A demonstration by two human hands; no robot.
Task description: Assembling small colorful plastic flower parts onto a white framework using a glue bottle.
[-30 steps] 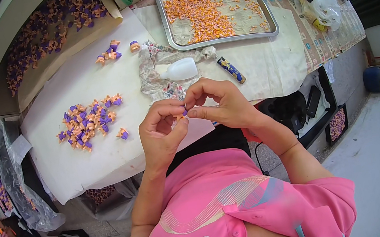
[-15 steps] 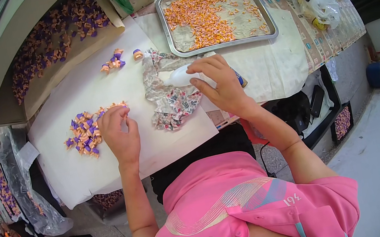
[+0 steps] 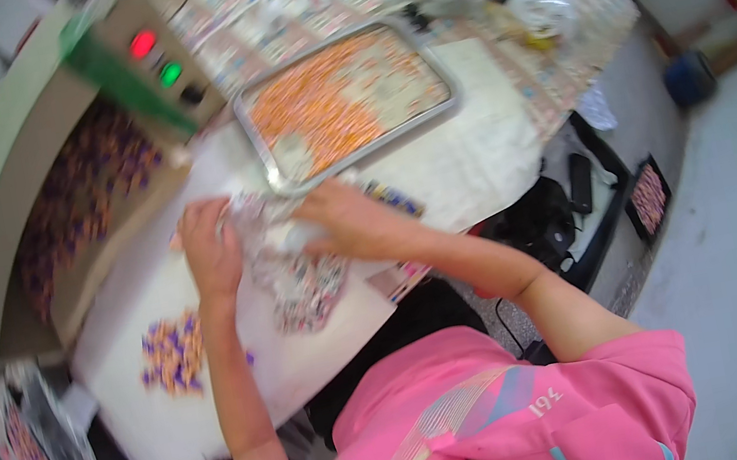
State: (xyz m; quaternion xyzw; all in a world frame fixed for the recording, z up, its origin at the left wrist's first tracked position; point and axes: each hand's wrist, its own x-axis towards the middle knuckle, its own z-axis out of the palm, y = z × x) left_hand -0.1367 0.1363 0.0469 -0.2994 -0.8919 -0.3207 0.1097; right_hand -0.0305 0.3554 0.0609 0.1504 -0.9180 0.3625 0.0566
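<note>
Over blurred wrapper pile [image 3: 300,286], both hands, grip perhaps hidden

Both my arms reach out in front of me. My left hand [image 3: 210,250] lies palm down, fingers bent. My right hand [image 3: 350,223] stretches forward beside it.

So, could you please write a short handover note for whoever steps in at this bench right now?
Left hand: resting on the far end of the pile of printed wrappers, fingers bent; grip hidden by blur.
Right hand: on the same pile, just below the metal tray; whether it holds anything cannot be told.
Tray: holds loose orange sweets, part of its floor bare.
Done: a heap of purple-and-orange wrapped sweets lies on the white table cover, left of the wrappers.
Left: the sweets in the tray look unwrapped.
</note>
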